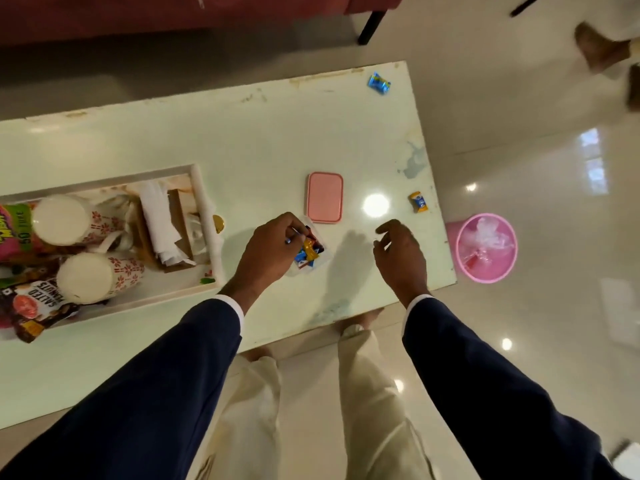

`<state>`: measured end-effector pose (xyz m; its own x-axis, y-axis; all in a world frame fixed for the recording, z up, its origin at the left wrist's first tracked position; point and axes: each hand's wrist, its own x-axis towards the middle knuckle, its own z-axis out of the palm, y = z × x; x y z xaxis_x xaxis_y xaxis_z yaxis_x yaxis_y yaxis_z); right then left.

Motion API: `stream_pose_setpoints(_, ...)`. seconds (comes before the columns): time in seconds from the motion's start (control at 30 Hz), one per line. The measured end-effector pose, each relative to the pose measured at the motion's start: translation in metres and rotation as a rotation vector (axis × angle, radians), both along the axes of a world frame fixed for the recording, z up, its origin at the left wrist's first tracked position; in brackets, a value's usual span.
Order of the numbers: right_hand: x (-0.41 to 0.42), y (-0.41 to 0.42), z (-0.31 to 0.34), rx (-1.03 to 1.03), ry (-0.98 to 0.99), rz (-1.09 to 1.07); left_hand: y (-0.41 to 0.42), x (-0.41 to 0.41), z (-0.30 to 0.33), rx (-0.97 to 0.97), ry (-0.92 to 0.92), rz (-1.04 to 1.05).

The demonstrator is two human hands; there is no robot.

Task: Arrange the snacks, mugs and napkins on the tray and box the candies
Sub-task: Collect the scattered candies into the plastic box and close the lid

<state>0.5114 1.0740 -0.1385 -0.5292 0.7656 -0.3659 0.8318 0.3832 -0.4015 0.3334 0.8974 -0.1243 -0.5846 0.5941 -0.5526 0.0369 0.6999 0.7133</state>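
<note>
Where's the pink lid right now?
The flat pink rectangular lid lies on the white table, just beyond the clear candy box, right of the tray.

Dim, overhead glare on table point(277, 140), edges blurry

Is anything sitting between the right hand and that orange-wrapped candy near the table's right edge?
Nothing visible. The right hand hovers over bare tabletop, and the orange-wrapped candy lies just beyond and right of its fingers, with only a light glare between. The pink lid sits off to the left of that path.
</note>
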Motion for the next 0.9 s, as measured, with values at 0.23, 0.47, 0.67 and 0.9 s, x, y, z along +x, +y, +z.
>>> stream_pose_setpoints(0.23,-0.008,0.127,-0.041,0.069,-0.051,0.05,0.064,0.004,-0.007,-0.004,0.035,-0.039)
stream_pose_setpoints(0.47,0.001,0.184,-0.068,-0.222,0.097,0.215,0.192,-0.001,-0.035,-0.087,0.258,-0.205)
stream_pose_setpoints(0.67,0.017,0.217,-0.069,-0.475,0.191,0.24,0.309,-0.047,-0.059,-0.263,0.661,-0.297)
stream_pose_setpoints(0.9,0.021,0.219,-0.072,-0.478,0.227,0.317,0.364,-0.087,-0.068,-0.309,0.712,-0.412)
